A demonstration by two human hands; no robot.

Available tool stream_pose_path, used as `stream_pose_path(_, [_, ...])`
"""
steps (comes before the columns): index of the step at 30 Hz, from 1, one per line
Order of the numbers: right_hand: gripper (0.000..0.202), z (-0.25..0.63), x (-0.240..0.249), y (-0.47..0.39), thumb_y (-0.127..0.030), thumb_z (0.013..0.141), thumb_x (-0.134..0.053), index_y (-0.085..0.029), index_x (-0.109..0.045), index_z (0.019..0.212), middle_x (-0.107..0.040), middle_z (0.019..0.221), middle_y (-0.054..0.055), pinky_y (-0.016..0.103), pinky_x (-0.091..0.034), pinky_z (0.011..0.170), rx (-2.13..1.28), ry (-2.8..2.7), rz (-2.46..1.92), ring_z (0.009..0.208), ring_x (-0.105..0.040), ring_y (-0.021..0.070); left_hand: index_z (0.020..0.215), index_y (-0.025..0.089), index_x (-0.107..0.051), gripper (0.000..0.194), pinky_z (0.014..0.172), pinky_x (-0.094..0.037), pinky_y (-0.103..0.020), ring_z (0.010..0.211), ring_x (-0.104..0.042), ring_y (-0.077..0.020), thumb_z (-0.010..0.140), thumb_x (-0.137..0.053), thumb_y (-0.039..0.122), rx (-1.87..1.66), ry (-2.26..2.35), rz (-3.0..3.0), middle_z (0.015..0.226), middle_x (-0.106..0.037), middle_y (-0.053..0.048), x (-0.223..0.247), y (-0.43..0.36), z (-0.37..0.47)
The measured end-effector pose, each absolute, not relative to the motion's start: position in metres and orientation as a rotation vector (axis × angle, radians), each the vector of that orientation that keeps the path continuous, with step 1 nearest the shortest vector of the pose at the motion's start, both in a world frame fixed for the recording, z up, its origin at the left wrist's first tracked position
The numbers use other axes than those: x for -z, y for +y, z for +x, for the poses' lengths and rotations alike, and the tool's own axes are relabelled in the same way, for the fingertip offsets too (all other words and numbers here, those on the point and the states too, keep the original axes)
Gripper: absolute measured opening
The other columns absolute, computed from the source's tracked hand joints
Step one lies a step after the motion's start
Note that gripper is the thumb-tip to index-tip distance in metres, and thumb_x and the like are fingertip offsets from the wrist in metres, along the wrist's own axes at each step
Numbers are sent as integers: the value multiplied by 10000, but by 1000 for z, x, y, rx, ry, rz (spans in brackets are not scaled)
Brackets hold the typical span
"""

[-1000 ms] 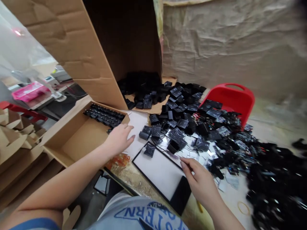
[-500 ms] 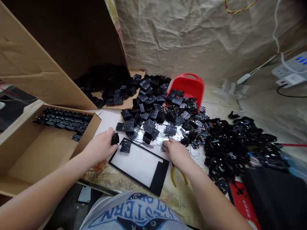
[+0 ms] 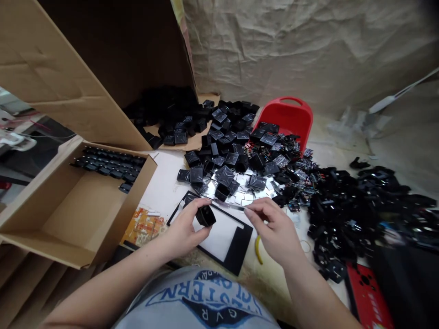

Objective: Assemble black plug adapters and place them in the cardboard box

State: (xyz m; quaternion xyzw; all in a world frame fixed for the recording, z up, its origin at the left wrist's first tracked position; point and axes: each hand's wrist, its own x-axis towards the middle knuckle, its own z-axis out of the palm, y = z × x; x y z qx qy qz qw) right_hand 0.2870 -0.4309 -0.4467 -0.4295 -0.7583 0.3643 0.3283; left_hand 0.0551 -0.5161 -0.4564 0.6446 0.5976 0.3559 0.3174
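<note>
My left hand point(image 3: 183, 233) grips a small black plastic housing point(image 3: 206, 215), its open hollow side turned to the right, above a black rectangular frame point(image 3: 236, 251) with a white inside. Thumb and fingers of my right hand point(image 3: 274, 230) pinch a small thin plate point(image 3: 241, 208), seen nearly edge-on and hard to make out. Beyond both hands lie loose shiny small plates point(image 3: 240, 197) and a heap of black housings point(image 3: 224, 176). Another housing on the frame's upper left corner is partly hidden behind my left hand.
A cardboard box point(image 3: 73, 249) with rows of black parts stands at left. Behind the heap, a red scoop point(image 3: 288, 116) holds circuit boards point(image 3: 295, 146). Black parts point(image 3: 343, 219) pile up at right. A yellow-handled tool point(image 3: 258, 250) lies beside my right hand.
My left hand has brought the housing rightward over the frame. My right hand has come up off the small plates with a thin piece in its fingers. The camera view has shifted left.
</note>
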Motion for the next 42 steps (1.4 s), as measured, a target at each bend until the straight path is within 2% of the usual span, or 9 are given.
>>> stream_pose_path(4, [103,265,430,-455,-266,907,-591,-227,-656,838,-623,815,17,269,-449,629,-1153,-1795,-1015,739,-584,156,1247,234,-470,474,1008,-455,-400,1155,-579,-226,808,-644,186,-967,1628,1702,1223,-601,-81,458,-515,64])
stream_pose_path(8, [88,253,428,-465,-267,869,-649,-216,-662,799,-615,748,5,257,-428,576,-1323,-1687,-962,666,-560,138,894,220,-490,324,719,-508,-320,776,-628,-184,723,-754,297,-988,1763,1658,840,-626,-1,458,-517,67])
stream_pose_path(11, [119,250,430,-467,-303,845,-684,-210,-657,775,-600,694,-11,239,-420,523,-1537,-1539,-948,581,-530,114,772,230,-367,324,721,-493,-319,841,-626,-196,719,-687,218,-1061,1700,1697,911,-632,-33,460,-519,67])
stream_pose_path(15, [165,248,430,-470,-343,824,-699,-199,-652,758,-574,610,-24,230,-412,477,-1670,-1432,-981,512,-504,106,934,228,-398,295,732,-505,-332,844,-624,-196,725,-592,150,-1032,1640,1645,956,-619,-51,462,-522,68])
stream_pose_path(20, [162,242,430,-476,-321,839,-657,-201,-645,732,-580,638,-9,241,-407,486,-1451,-1594,-1058,537,-497,117,1302,197,-348,656,969,-455,-449,1116,-530,-270,688,-551,90,-951,1540,1785,1194,-505,-121,457,-519,68])
stream_pose_path(26, [157,233,434,-476,-215,857,-592,-215,-602,700,-570,626,-23,237,-410,516,-1034,-1902,-1045,548,-521,117,1134,209,-468,424,908,-477,-396,1029,-550,-232,743,-602,116,-1078,1538,1775,1080,-542,-73,460,-516,70])
stream_pose_path(33, [170,225,438,-480,-140,853,-527,-209,-561,701,-557,648,-5,252,-416,547,-806,-2073,-1020,592,-545,137,1129,210,-466,427,865,-484,-399,974,-547,-227,737,-578,80,-1166,1511,1883,1027,-558,-71,469,-518,73])
stream_pose_path(39, [28,224,442,-473,-205,812,-601,-220,-584,796,-546,672,-24,249,-422,552,-1273,-1882,-1100,597,-521,131,1133,230,-452,468,830,-489,-393,938,-541,-222,712,-547,50,-1232,1460,1888,994,-538,-58,467,-518,74])
stream_pose_path(42, [234,223,453,-473,-293,761,-675,-222,-562,953,-533,680,-48,232,-424,522,-1648,-1618,-1083,567,-494,115,1141,240,-450,492,832,-486,-396,936,-539,-221,701,-545,41,-1252,1404,1916,989,-534,-52,464,-518,74])
